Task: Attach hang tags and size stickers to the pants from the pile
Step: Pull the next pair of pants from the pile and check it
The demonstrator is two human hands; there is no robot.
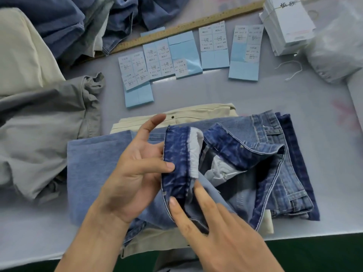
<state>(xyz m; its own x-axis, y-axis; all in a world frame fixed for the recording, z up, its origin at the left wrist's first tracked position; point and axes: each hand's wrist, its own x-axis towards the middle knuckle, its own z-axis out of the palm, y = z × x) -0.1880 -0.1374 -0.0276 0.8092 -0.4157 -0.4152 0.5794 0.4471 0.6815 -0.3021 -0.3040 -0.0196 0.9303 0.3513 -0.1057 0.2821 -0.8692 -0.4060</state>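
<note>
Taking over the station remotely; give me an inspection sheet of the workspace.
Surface: table, pale cover.
Job's things: jeans opened at the waistband; sticker sheets in a row; hang tags stacked far right.
Clutter: ruler, loose string, plastic bag.
Grippers: left hand pinches the waistband; right hand touches the jeans with straight fingers.
Cables: nothing seen.
Surroundings: pants pile at left.

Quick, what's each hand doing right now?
Left hand: pinches the jeans waistband with its thumb.
Right hand: open, straight fingers pressing on the jeans.
</note>
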